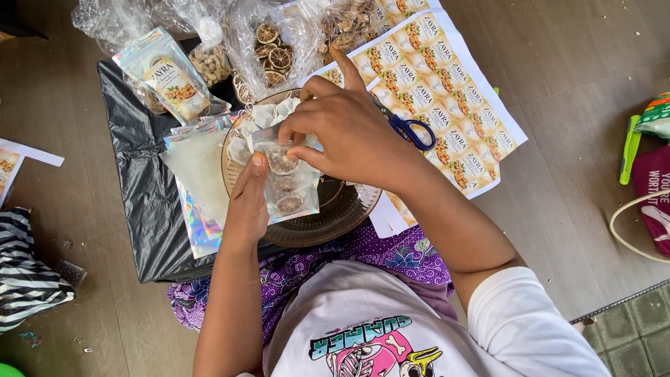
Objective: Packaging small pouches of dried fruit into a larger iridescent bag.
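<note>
Looking down from the head camera, I see the wood floor (579, 84) first, then the black plastic sheet (139, 202) spread on it in front of my knees. Across the top right lie label sheets (447, 105), printed in rows, with blue-handled scissors (412, 130) resting on their left edge. A round brown dish (328, 216) sits on the plastic at the centre, holding small white sachets (262, 115) at its far side. Left of the dish lies a stack of shiny empty pouches (195, 188), and beyond them a labelled pouch (171, 77) leans on clear bags. One of those bags holds dried citrus slices (272, 52).

Over the dish I hold a small clear pouch (289, 181) with citrus slices inside. My left hand (248, 202) grips its left edge, thumb pressed on the front. My right hand (349, 132) pinches the pouch's top edge between thumb and fingers, index finger raised. A striped cloth (24, 272) lies at far left.
</note>
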